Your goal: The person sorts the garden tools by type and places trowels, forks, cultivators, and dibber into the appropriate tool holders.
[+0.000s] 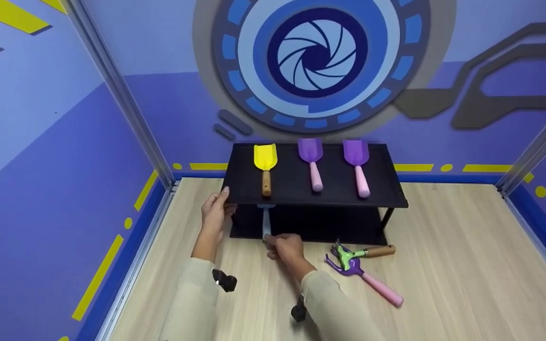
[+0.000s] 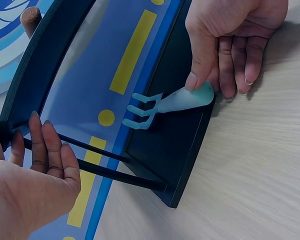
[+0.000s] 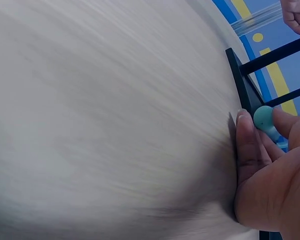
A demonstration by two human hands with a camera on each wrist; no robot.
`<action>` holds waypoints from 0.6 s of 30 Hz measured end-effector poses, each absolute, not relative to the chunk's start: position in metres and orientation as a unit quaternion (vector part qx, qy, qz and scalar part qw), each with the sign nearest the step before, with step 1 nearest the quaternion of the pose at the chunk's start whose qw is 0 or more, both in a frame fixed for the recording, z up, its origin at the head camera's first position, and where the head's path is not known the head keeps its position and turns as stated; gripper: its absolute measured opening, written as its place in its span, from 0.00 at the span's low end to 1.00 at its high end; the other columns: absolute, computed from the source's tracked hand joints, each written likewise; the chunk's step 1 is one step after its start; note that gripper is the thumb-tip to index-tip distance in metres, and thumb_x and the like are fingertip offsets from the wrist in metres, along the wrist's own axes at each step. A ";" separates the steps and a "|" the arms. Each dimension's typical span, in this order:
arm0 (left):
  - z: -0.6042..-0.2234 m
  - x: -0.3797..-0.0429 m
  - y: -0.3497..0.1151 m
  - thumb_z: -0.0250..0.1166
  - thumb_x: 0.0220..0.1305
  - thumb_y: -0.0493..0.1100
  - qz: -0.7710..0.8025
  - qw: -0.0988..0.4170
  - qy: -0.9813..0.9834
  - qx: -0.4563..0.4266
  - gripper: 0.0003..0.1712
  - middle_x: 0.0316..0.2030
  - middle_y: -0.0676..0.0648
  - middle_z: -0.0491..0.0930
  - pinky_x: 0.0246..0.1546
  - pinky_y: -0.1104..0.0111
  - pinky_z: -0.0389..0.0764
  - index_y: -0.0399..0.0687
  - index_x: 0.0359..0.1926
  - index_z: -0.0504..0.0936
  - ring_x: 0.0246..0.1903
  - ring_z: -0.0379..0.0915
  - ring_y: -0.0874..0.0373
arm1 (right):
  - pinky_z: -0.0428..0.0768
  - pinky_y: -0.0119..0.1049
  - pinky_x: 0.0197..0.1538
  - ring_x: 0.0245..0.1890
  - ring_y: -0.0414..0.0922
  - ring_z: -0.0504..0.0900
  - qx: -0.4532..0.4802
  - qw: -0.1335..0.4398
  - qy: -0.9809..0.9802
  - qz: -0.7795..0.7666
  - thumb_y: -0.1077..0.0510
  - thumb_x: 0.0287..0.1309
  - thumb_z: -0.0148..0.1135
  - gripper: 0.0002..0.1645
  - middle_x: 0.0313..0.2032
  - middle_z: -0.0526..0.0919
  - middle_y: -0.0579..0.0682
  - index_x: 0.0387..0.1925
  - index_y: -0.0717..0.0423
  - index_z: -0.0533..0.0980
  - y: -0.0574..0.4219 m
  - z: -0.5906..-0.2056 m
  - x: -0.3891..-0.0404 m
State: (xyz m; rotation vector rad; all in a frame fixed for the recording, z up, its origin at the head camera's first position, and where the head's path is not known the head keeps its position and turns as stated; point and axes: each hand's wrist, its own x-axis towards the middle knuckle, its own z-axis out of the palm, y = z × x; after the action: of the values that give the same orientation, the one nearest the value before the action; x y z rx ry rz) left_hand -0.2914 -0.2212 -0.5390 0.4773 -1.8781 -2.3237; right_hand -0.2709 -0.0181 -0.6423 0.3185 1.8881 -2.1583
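Observation:
My right hand [image 1: 289,248] pinches the handle end of a small pale teal hand rake [image 2: 182,101] between thumb and fingers. The rake's three prongs point inward over the lower board of a black two-tier rack [image 1: 311,226]. My left hand [image 1: 213,215] holds the rack's upper board at its front left corner, thumb on top and fingers beneath. On that upper board lie a yellow shovel [image 1: 266,157] with a wooden handle and two purple shovels, one in the middle [image 1: 311,150] and one on the right [image 1: 356,152], both with pink handles.
Right of my right hand, a green hand rake [image 1: 346,256] with a wooden handle lies across a purple rake [image 1: 352,269] with a pink handle on the wooden table [image 1: 462,265]. A patterned blue wall [image 1: 168,113] stands close behind the rack.

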 end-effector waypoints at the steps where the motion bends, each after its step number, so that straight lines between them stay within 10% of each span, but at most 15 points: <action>1: -0.540 -0.292 -0.222 0.63 0.79 0.54 -0.766 0.058 -0.620 0.157 0.21 0.36 0.45 0.86 0.60 0.53 0.80 0.42 0.36 0.75 0.42 0.83 0.49 | 0.86 0.35 0.27 0.19 0.41 0.83 0.110 0.133 0.647 -0.743 0.60 0.63 0.75 0.19 0.26 0.89 0.57 0.40 0.77 0.85 -0.018 -0.642 -0.271; 18: -0.542 -0.292 -0.218 0.66 0.77 0.58 -0.765 0.079 -0.618 0.164 0.22 0.31 0.52 0.85 0.54 0.57 0.82 0.48 0.33 0.74 0.37 0.82 0.56 | 0.84 0.34 0.23 0.18 0.42 0.82 0.130 0.164 0.646 -0.734 0.54 0.63 0.77 0.23 0.18 0.83 0.52 0.35 0.76 0.85 -0.019 -0.636 -0.278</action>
State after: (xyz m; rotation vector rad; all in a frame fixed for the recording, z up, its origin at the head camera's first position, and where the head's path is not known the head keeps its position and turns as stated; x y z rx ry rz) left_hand -0.2920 -0.2181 -0.5421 0.4898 -1.8492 -2.2888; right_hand -0.2776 -0.0188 -0.6364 0.3695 1.8428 -2.0924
